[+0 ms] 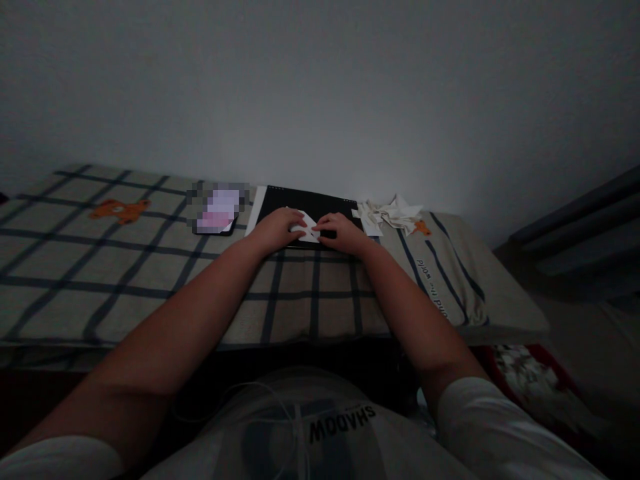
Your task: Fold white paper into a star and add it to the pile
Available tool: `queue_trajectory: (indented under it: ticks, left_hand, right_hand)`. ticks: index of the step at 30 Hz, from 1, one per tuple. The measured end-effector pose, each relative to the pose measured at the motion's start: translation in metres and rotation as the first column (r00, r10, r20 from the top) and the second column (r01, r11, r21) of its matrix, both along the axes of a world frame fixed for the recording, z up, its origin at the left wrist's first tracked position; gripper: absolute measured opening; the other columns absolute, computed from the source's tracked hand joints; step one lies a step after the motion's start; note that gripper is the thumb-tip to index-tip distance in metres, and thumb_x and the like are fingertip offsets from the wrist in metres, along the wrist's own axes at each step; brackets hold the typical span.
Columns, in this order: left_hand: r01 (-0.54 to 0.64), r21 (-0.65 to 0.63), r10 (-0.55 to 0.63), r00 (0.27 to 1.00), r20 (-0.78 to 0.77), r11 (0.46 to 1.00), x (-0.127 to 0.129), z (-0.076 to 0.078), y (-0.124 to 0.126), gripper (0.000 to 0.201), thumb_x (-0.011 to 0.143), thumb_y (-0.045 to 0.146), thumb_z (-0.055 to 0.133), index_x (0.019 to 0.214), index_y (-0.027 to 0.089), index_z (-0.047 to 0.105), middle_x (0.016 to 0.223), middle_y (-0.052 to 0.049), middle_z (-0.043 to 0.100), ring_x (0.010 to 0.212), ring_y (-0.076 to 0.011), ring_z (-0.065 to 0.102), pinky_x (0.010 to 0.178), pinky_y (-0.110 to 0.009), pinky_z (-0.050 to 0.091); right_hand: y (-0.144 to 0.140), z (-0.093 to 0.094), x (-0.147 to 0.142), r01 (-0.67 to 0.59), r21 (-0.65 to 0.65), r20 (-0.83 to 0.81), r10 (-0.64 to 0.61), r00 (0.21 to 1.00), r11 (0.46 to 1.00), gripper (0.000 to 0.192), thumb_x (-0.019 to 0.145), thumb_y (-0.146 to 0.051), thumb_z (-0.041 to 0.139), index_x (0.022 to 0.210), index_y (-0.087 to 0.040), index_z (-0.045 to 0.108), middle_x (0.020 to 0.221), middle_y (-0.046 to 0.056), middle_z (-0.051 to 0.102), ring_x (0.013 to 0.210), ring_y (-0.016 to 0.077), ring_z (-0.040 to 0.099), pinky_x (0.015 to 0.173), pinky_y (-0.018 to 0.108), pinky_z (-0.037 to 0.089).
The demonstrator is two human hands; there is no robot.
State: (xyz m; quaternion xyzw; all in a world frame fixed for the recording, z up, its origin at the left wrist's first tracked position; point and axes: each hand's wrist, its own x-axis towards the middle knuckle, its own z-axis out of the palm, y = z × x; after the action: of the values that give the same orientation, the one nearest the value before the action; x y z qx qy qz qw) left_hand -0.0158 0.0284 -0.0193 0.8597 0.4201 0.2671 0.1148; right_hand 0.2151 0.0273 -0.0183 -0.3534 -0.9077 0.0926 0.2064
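Both hands press on a small white folded paper (306, 229): the left hand (276, 229) lies flat over its left end, fingers together and bent down on it, while the right hand (341, 233) pins its right end the same way. That paper rests on a black board (310, 200) lying on the checked bedcover (100, 267), at 12 o'clock from the person. At 1 o'clock, just beside the board, sits a heap of folded white papers (393, 215). At 11 o'clock lies a phone (219, 212), its screen blurred. Lettering on the pillow (450, 267) at 2 o'clock is too small to read; the shirt (320, 427) reads "SHADOW"
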Motion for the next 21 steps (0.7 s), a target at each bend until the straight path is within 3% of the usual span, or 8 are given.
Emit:
queue_trajectory:
  ticks: [5,11,16,21]
  left_hand:
    - [-0.046,0.056,0.048,0.998,-0.033,0.997,-0.006,-0.002,0.004,0.027,0.078,0.034,0.067,0.100,0.023,0.074,0.119,-0.008,0.066,0.116,-0.0283,0.053,0.104,-0.045,0.036]
    - [0.004,0.030,-0.003,1.000,-0.019,1.000,-0.006,-0.008,0.005,0.028,0.084,0.036,0.058,0.103,0.023,0.074,0.116,-0.008,0.068,0.113,-0.0261,0.056,0.102,-0.042,0.039]
    - [0.015,0.002,-0.015,0.999,-0.039,1.000,-0.005,-0.003,0.002,0.035,0.078,0.041,0.066,0.105,0.019,0.073,0.117,-0.010,0.068,0.113,-0.0260,0.058,0.103,-0.040,0.041]
    - [0.075,-0.045,-0.076,0.997,-0.031,0.996,-0.007,0.003,0.001,0.028,0.078,0.034,0.065,0.101,0.022,0.074,0.116,-0.007,0.069,0.113,-0.0237,0.059,0.104,-0.040,0.040]
  right_hand:
    - [-0.004,0.002,-0.002,-0.005,-0.007,-0.007,0.005,1.000,1.000,0.033,0.079,-0.037,0.071,0.109,-0.022,0.072,0.114,0.010,0.062,0.106,0.0234,0.052,0.095,0.040,0.039]
    - [-0.007,0.003,-0.006,0.003,-0.005,0.011,-0.003,1.000,1.000,0.036,0.077,-0.044,0.073,0.105,-0.021,0.072,0.109,0.009,0.063,0.102,0.0235,0.052,0.090,0.037,0.039]
    - [-0.009,0.003,-0.010,-0.020,0.002,0.045,0.020,0.999,1.000,0.040,0.074,-0.047,0.074,0.102,-0.019,0.071,0.106,0.009,0.063,0.101,0.0235,0.052,0.087,0.035,0.037]
    - [-0.010,0.003,-0.013,-0.023,0.005,0.064,0.023,0.998,1.000,0.032,0.077,-0.044,0.072,0.097,-0.020,0.069,0.105,0.007,0.063,0.100,0.0222,0.051,0.087,0.033,0.035]
